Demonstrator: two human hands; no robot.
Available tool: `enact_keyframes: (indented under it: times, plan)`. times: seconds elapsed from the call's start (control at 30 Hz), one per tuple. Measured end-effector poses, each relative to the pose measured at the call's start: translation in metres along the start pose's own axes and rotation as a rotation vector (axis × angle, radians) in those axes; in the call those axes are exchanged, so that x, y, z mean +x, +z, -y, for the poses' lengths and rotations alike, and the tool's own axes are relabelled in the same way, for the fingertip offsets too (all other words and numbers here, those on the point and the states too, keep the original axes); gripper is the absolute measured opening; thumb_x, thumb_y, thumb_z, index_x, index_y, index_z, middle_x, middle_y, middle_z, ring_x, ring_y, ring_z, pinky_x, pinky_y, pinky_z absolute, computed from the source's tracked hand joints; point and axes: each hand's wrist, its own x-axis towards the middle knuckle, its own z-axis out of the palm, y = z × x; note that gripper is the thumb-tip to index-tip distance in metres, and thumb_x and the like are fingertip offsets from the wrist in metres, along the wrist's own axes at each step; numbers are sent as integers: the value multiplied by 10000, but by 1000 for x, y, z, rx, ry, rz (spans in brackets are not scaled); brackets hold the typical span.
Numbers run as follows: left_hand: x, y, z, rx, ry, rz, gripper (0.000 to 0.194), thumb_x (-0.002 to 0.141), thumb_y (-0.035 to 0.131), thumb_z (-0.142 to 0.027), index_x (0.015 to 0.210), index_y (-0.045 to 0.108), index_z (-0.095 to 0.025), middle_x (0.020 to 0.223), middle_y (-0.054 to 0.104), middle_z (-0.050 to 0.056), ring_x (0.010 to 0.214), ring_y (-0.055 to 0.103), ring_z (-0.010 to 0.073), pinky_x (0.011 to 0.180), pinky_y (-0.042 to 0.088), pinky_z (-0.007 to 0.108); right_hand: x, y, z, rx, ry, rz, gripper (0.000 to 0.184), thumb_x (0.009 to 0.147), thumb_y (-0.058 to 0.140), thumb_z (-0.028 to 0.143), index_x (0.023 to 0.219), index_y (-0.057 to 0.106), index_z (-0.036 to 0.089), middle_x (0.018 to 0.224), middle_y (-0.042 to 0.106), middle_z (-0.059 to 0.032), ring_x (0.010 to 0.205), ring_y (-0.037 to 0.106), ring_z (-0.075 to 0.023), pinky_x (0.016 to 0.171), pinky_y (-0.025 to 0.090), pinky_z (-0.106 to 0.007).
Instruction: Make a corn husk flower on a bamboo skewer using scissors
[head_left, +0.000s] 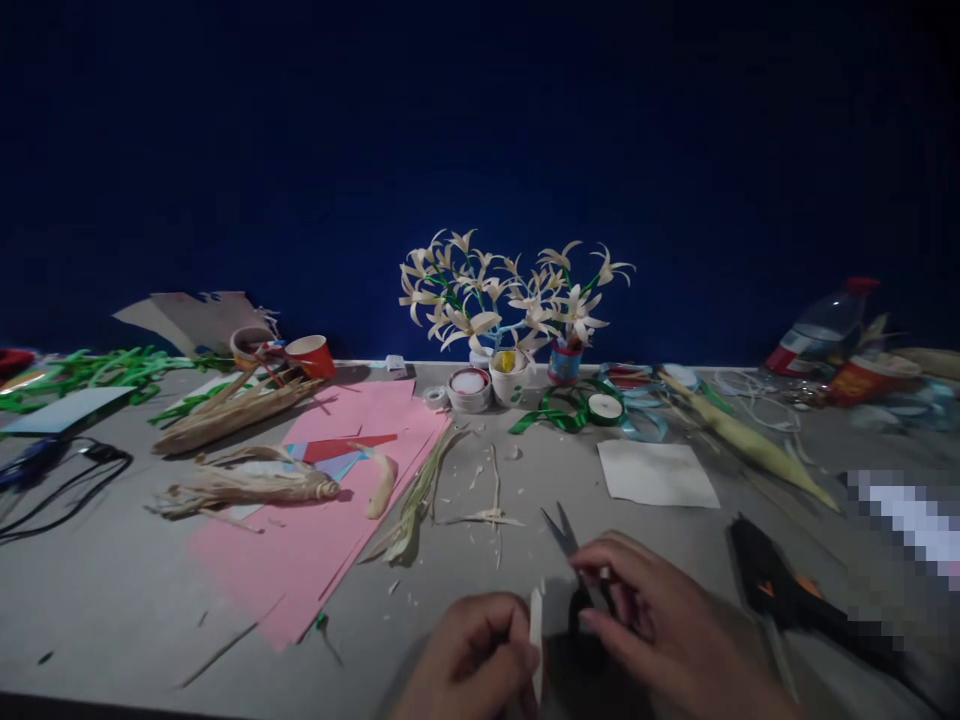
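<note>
1. Pinching a pale strip (536,635), the left hand (484,650) is near the right hand (637,605), which grips scissors (571,546) with parted blades.
2. Blades this close could nick the left hand if either slips.
3. White cup (510,388) holds something yellow (508,361); blue-red cup (564,365) seems to hold flowers (579,311), though dimly seen.

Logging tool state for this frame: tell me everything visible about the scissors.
The scissors have slim, pointed, metal-looking blades and dark handles, partly hidden by the right hand gripping them. The blades stand parted, tips pointing away and leftward, apart from the pale strip in the left hand. Handle material is unclear.
</note>
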Motion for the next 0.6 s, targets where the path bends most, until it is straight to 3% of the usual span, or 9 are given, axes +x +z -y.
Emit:
enact_keyframes:
  times: [0.1, 0.2, 0.3, 0.43, 0.6]
  plan:
    - [1, 4, -2, -175, -94, 93, 129, 706, 598, -260, 620, 548, -178, 550, 561, -14, 552, 507, 133, 567, 367, 234, -3, 5, 13, 149, -284, -37, 280, 883, 557, 143, 1131, 621, 254, 1103, 686, -32, 918, 649, -159, 807, 495, -236]
    - [5, 8, 1, -355, -141, 171, 58, 602, 598, -201, 579, 561, -162, 506, 574, -8, 494, 476, 112, 537, 360, 220, -2, 8, 18, 197, -318, -62, 119, 902, 585, 164, 934, 675, 236, 894, 714, -7, 867, 668, -148, 776, 497, -212]
    - [8, 11, 9, -479, -133, 201, 179, 645, 646, -293, 582, 553, -155, 507, 588, 15, 450, 471, 108, 503, 352, 225, -2, 10, 16, 150, -326, -113, 102, 914, 586, 181, 864, 663, 225, 798, 703, 0, 753, 667, -139, 684, 512, -211]
    - [8, 13, 15, -472, -18, 60, 395, 755, 687, -519, 685, 592, -142, 604, 598, 25, 544, 532, 133, 535, 358, 234, -4, 14, 10, -91, -553, -359, 179, 948, 488, 129, 932, 643, 216, 805, 736, -32, 722, 677, -156, 655, 536, -245]
    - [5, 17, 12, -320, 134, -177, 372, 737, 760, -482, 644, 589, -165, 648, 545, -14, 627, 485, 129, 621, 368, 232, -17, 30, 1, -332, -611, -496, 206, 896, 541, 66, 1029, 620, 202, 849, 776, -57, 732, 710, -180, 703, 559, -273]
